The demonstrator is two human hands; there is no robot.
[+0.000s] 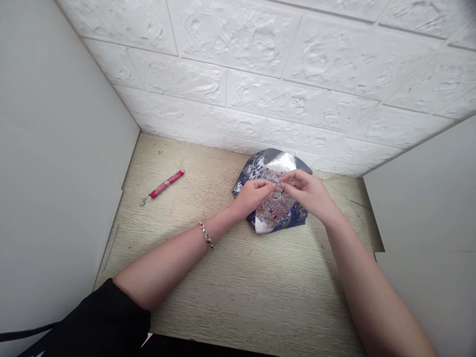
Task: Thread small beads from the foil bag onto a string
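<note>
Many small, mostly clear, pink and red beads [273, 210] lie in a folded holder [265, 226] with a shiny silver lining and blue-and-silver patterned sides. Over the beads, my left hand [254, 196] has its thumb and forefinger pinched together. Close by on the right, my right hand [307, 191] also pinches, its fingertips nearly meeting those of the left. Whatever lies between the fingertips is too small to make out.
On the left of the wooden table [223, 277] lies a slim red tube-like item [166, 184], with small shiny bits [143, 202] at its lower end. A white brick-pattern wall [230, 94] rises behind, and pale panels stand on both sides.
</note>
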